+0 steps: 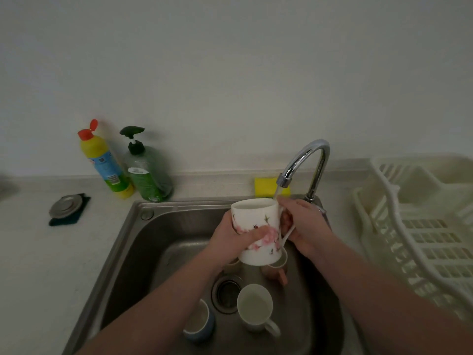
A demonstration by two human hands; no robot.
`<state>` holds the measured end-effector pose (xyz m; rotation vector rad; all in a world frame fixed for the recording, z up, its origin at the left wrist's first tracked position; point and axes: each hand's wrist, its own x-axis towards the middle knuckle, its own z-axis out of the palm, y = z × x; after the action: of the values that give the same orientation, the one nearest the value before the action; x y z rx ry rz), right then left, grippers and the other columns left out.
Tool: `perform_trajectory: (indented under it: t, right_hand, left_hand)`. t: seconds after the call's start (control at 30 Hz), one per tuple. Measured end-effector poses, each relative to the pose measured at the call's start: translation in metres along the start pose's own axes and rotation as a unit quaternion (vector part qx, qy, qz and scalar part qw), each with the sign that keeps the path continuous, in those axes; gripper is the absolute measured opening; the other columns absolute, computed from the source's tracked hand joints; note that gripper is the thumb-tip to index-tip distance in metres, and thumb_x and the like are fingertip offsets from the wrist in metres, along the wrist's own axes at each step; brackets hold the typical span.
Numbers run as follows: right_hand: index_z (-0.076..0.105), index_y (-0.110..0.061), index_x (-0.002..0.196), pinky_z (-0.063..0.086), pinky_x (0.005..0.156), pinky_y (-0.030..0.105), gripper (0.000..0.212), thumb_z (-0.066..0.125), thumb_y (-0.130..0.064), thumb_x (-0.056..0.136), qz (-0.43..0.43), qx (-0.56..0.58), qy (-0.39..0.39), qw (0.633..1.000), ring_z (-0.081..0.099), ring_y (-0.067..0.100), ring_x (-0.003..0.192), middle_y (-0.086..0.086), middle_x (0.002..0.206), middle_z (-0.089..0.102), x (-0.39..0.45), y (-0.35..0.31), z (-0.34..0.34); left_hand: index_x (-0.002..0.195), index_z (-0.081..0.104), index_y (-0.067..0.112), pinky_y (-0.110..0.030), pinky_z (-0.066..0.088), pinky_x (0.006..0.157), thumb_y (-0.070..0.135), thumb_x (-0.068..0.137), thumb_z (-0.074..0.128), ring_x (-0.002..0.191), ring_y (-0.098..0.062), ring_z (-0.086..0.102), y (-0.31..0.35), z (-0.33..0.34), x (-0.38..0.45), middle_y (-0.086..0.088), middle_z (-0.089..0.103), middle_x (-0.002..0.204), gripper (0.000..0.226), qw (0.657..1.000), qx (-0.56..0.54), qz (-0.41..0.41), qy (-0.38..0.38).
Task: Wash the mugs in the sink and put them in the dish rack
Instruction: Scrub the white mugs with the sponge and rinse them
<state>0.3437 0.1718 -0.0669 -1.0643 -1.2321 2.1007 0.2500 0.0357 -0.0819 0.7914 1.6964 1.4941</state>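
A tall white mug with pink flowers (258, 221) is held upright over the steel sink (153, 226), under the running tap (304, 162). My left hand (230, 239) grips the mug's body from the left. My right hand (304, 226) holds it at the handle side, fingers reaching to the rim where the water falls. On the sink floor lie a white mug (256, 307), a blue mug (199, 322) and a pink mug (276, 267), partly hidden behind the held mug. The white plastic dish rack (419, 226) stands on the counter at the right with nothing visible in it.
A yellow bottle with a red cap (105, 162) and a green pump bottle (147, 170) stand behind the sink's left corner. A yellow sponge (267, 187) lies by the tap. A metal sink stopper on a dark cloth (67, 207) sits on the left counter.
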Motion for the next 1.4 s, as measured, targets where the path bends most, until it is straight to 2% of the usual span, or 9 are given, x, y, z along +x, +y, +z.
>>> perform_trajectory:
  t: [0.17,0.3,0.4,0.53,0.63,0.77,0.93,1.27,1.4]
  right_hand:
    - [0.041,-0.015,0.062,0.035,0.04,0.023,0.037,0.063,-0.024,0.091,-0.004,-0.03,0.003,1.0,0.035,0.011,0.038,0.0,0.048,0.037,0.005,-0.005,-0.006]
    - [0.047,-0.011,0.072,0.034,0.036,0.019,0.027,0.061,-0.023,0.092,0.009,-0.04,0.004,0.999,0.036,0.009,0.039,0.0,0.052,0.038,0.008,-0.013,-0.023]
    - [0.056,-0.007,0.098,0.032,0.034,0.017,0.015,0.058,-0.021,0.094,0.025,-0.018,0.026,0.999,0.034,0.007,0.037,0.0,0.052,0.037,0.007,-0.019,-0.036]
    - [0.046,-0.011,0.072,0.033,0.034,0.018,0.028,0.056,-0.024,0.095,0.029,-0.015,0.054,0.998,0.035,0.008,0.036,-0.001,0.049,0.037,0.003,-0.023,-0.046]
    - [0.044,-0.012,0.069,0.036,0.036,0.02,0.031,0.056,-0.024,0.095,0.021,-0.016,0.06,0.998,0.036,0.01,0.038,0.001,0.05,0.037,0.002,-0.024,-0.046]
    - [0.045,-0.013,0.072,0.037,0.04,0.024,0.026,0.056,-0.02,0.094,0.031,-0.021,0.053,0.998,0.037,0.013,0.042,0.003,0.053,0.039,0.006,-0.019,-0.034]
    - [0.05,-0.017,0.069,0.038,0.052,0.028,0.018,0.056,-0.014,0.085,0.023,-0.069,0.056,0.996,0.04,0.016,0.056,0.003,0.06,0.043,0.013,-0.004,-0.021]
    - [0.054,-0.006,0.073,0.042,0.058,0.032,0.013,0.053,-0.004,0.086,-0.025,-0.082,0.021,0.996,0.046,0.019,0.055,0.009,0.057,0.048,0.012,0.005,-0.02]
    - [0.056,-0.004,0.077,0.045,0.065,0.035,0.021,0.056,-0.018,0.093,-0.055,-0.1,-0.002,0.993,0.051,0.022,0.061,0.008,0.059,0.054,0.014,0.006,-0.022]
  left_hand:
    - [0.13,0.048,0.012,-0.045,0.054,0.091,0.056,0.059,0.078,0.105,-0.023,0.068,-0.014,0.013,0.015,-0.009,0.068,0.118,0.088,0.993,-0.079,-0.075,0.034]
    - [0.128,0.051,0.007,-0.046,0.056,0.087,0.047,0.076,0.073,0.105,-0.031,0.067,-0.013,0.031,0.028,-0.015,0.068,0.116,0.069,0.982,-0.144,-0.118,-0.003]
    - [0.125,0.056,0.005,-0.051,0.052,0.093,0.051,0.07,0.076,0.107,-0.034,0.066,-0.011,0.046,0.036,-0.017,0.069,0.115,0.074,0.976,-0.163,-0.14,-0.028]
    - [0.12,0.063,0.009,-0.053,0.048,0.098,0.059,0.071,0.069,0.107,-0.034,0.066,-0.011,0.059,0.046,-0.017,0.07,0.112,0.07,0.966,-0.176,-0.182,-0.047]
    - [0.119,0.065,0.01,-0.056,0.046,0.099,0.058,0.069,0.063,0.106,-0.035,0.066,-0.012,0.06,0.052,-0.017,0.07,0.112,0.069,0.955,-0.206,-0.212,-0.043]
    - [0.121,0.063,0.007,-0.06,0.046,0.097,0.057,0.058,0.079,0.108,-0.039,0.064,-0.015,0.049,0.054,-0.021,0.067,0.116,0.082,0.952,-0.234,-0.197,-0.021]
    - [0.115,0.058,0.013,-0.038,0.06,0.065,0.026,0.075,0.075,0.084,-0.025,0.072,-0.015,0.023,0.045,-0.014,0.073,0.098,0.046,0.98,-0.169,-0.108,-0.008]
    - [0.123,0.051,0.02,-0.039,0.057,0.083,0.026,0.049,0.084,0.105,-0.023,0.066,-0.024,0.002,0.045,-0.004,0.069,0.114,0.081,0.996,-0.085,-0.018,-0.019]
    - [0.124,0.051,0.021,-0.036,0.056,0.081,0.025,0.048,0.084,0.106,-0.024,0.065,-0.025,0.002,0.045,-0.006,0.067,0.116,0.083,0.995,-0.097,-0.015,-0.008]
